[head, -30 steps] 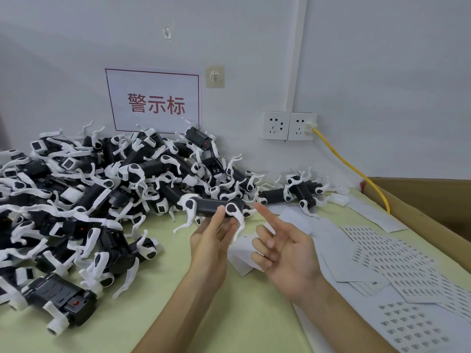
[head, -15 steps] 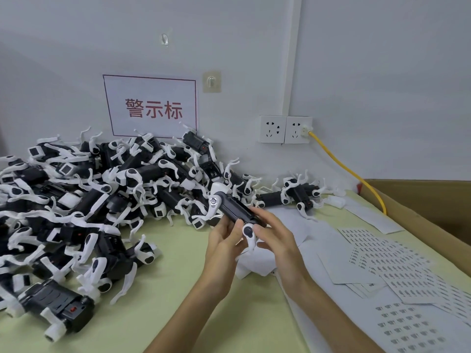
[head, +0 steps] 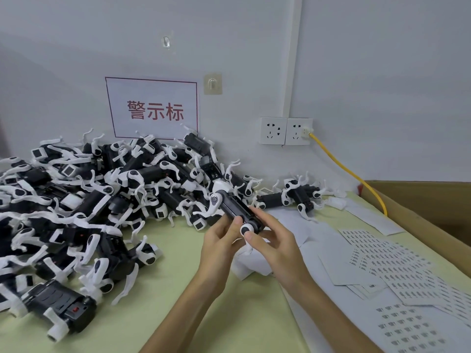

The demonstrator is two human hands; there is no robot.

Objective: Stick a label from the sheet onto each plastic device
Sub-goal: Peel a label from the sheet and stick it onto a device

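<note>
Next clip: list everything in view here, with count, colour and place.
held device: one, black and white, raised at centre
device pile: many, black and white, table's left, against wall
label sheets: several, white, table's right
sign: one, white, red characters, on wall
sockets: two, white, right of sign
cable: one, yellow, from right socket
box: one, brown cardboard, far right
table: one, pale green
left hand: one, grips held device
right hand: one, grips held device, thumb on white end

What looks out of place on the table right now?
Nothing looks damaged. The label sheets lie overlapped and askew at right; the devices sit in a tangled heap at left.
</note>
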